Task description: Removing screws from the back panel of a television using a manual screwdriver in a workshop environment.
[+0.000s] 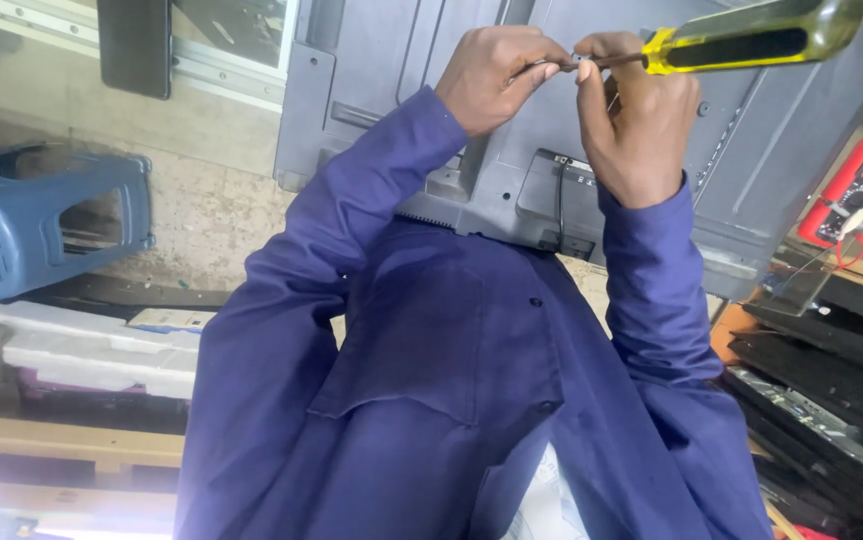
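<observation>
Over on the far side sits a blue plastic stool [41, 225], resting on the speckled floor [211, 215]. Below it in the frame, white foam slabs [91, 350] lie along a wooden shelf [61, 440]. Opposite, a red multimeter [856, 190] with its probe leads perches above a stack of dark flat panels [831, 400], piled one upon another.

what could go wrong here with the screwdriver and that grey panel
1. The screwdriver shaft is pinched between the fingertips of the left hand and right hand; a slip could jab a finger.
2. The tip could skid and scratch the grey back panel.
3. A small screw, if freed, might drop among the stacked panels.
</observation>
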